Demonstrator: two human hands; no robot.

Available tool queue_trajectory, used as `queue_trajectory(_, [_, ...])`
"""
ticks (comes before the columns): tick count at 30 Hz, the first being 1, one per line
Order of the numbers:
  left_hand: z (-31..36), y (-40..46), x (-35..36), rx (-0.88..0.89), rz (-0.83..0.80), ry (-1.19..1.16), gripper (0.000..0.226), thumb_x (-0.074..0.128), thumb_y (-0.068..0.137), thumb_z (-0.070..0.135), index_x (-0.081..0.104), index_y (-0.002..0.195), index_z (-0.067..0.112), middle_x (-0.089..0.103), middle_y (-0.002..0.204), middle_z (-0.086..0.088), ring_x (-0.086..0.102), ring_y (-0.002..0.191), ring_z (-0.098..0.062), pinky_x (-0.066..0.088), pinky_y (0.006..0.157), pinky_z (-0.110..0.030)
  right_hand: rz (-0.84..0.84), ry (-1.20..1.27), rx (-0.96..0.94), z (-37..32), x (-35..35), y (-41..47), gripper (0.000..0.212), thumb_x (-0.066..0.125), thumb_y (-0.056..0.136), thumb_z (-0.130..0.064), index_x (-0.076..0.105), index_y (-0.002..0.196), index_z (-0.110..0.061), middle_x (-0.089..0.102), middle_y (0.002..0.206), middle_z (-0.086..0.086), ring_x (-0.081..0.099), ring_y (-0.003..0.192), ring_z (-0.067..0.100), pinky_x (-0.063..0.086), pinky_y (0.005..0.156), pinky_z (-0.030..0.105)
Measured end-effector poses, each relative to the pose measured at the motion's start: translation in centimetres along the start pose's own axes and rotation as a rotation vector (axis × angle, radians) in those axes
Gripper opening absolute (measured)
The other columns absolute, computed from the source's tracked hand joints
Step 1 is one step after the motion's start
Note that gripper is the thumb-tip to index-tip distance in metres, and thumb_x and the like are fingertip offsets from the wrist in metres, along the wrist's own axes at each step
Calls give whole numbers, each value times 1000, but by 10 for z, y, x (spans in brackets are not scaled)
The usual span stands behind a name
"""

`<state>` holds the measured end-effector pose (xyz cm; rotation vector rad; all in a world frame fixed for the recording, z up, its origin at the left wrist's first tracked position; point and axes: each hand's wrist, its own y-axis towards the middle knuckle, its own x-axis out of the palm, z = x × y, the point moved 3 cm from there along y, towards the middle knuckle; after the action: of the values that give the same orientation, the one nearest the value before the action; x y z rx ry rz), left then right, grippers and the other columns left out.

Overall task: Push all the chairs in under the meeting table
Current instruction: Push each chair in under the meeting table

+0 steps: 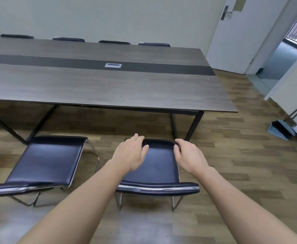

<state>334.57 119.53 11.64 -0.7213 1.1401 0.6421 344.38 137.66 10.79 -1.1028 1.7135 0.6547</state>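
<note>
Both arms reach out: left hand (131, 154) and right hand (190, 155) hover with relaxed, empty grip over the near chair (158, 166), which stands clear of the table (109, 88) at 12 o'clock, seemingly readying a push.

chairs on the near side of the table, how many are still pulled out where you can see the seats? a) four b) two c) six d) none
b: two chairs stand clear of the table on the near side, the right chair under both hands and the left chair beside it; the four backs at the far edge are tucked in.
</note>
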Motion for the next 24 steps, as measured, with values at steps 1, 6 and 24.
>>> queue_trajectory(1, [-7, 5, 2, 1, -16, -1, 48, 32, 106, 41, 43, 143, 13, 45, 146, -11, 52, 125, -32, 42, 99, -42, -4, 15, 15, -3, 5, 6, 36, 36, 101, -27, 54, 130, -14, 65, 122, 8, 60, 109, 34, 48, 87, 41])
queue_trajectory(6, [-38, 26, 10, -1, -73, -5, 49, 30, 106, 41, 40, 146, 13, 43, 148, -10, 49, 129, -29, 39, 103, -41, 1, 52, 62, -12, 24, 24, 32, 37, 100, -27, 57, 121, -13, 68, 109, 6, 61, 103, 32, 48, 82, 40])
queue_trajectory(24, [-69, 44, 128, -164, -341, -66, 58, 28, 106, 41, 22, 155, 10, 50, 143, -16, 49, 129, -33, 37, 104, -40, -222, 92, 325, 47, 123, 33, 44, 36, 102, -27, 47, 142, -9, 56, 139, 10, 50, 128, 30, 40, 102, 35])
